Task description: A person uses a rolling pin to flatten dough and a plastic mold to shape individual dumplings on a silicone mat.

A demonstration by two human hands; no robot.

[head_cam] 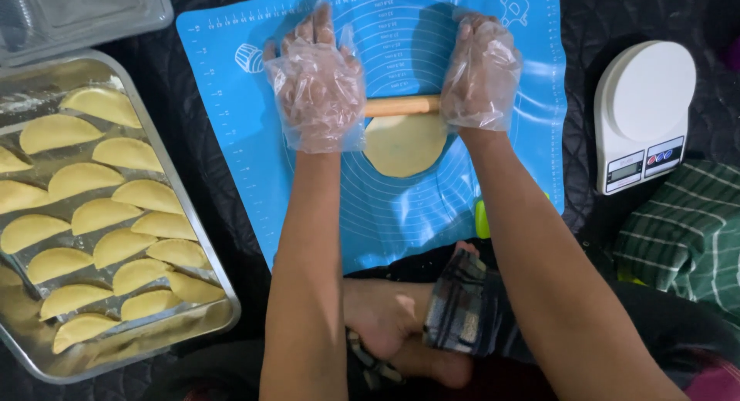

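Two gloved hands [397, 81] roll dough [404, 144] on a blue mat [532, 116] over black quilted floor covering [223, 185].

Thin, crinkled clear plastic gloves over left hand [317, 85] and right hand [479, 73], loose at the wrists. Forearms bare below each hand, no sleeves. Dark plaid cloth at the legs.

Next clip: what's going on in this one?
A person in thin clear plastic gloves is rolling out dough. The left hand and right hand press on the two ends of a wooden rolling pin, which lies across the far edge of a round, flat piece of dough on a blue baking mat. To the left, a metal tray holds rows of folded half-moon pastries. A white kitchen scale sits on the right.
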